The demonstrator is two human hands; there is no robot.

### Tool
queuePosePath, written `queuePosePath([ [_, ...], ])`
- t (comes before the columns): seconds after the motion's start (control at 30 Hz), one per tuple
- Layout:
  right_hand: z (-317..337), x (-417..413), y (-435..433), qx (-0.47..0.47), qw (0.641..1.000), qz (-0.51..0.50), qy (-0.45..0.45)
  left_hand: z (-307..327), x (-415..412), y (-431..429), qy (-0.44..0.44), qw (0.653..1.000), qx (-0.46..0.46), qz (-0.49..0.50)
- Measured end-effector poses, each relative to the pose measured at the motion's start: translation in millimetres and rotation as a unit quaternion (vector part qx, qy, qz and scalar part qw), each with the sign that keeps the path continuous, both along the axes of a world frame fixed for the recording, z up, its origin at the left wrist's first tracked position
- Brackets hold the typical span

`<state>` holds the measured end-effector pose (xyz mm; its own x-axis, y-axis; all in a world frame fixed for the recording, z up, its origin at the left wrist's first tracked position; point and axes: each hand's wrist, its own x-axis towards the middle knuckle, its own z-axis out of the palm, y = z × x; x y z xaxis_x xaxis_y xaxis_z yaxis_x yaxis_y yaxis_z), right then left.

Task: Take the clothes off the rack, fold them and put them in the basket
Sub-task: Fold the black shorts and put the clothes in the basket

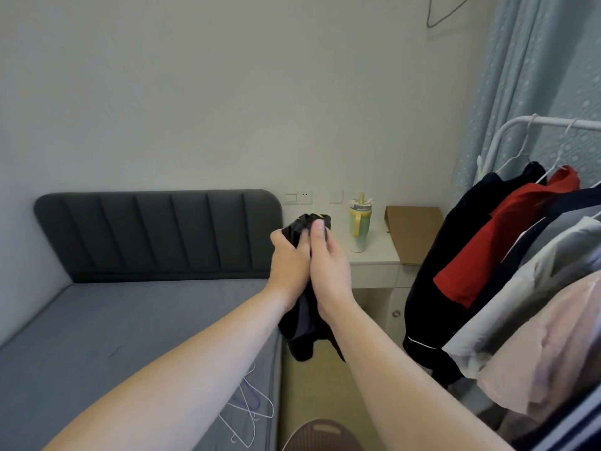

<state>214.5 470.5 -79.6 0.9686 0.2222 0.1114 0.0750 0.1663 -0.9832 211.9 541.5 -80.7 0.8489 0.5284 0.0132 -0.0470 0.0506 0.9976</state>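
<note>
While my left hand (287, 260) and right hand (329, 265) both clutch the bunched black garment (300, 330) in midair, right of the bed (130, 336), its tail dangles; folded unsupported, it could bunch crookedly or slip short of the near basket (320, 432).

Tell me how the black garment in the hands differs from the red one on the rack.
The black garment is off the rack, gripped by the left hand and right hand; the red garment hangs from the rack on a white hanger. The black garment is bunched up, its end dangling; the red garment hangs spread between other clothes. Neither is folded yet.
</note>
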Motion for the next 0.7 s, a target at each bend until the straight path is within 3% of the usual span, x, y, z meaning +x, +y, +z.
queuePosePath([
  [0.13,0,19,-7,0.193,0.965,0.083,0.158,3,1,12,-0.007,0.994,0.105,-0.016],
  [0.2,-1,22,-10,0.218,0.957,0.1,0.164,-2,5,19,-0.017,0.99,0.139,-0.008],
  [0.27,-3,21,-16,0.215,0.957,0.115,0.156,-3,8,29,-0.022,0.993,0.111,0.013],
  [0.37,-10,29,-29,0.16,0.978,0.065,0.116,4,7,41,-0.042,0.999,0.028,-0.014],
  [0.47,-27,40,-49,-0.038,0.999,0.012,-0.001,19,0,49,-0.07,0.994,-0.043,-0.071],
  [0.7,-63,38,-68,-0.101,0.948,0.297,0.045,47,-2,49,-0.101,0.978,-0.149,-0.102],
])
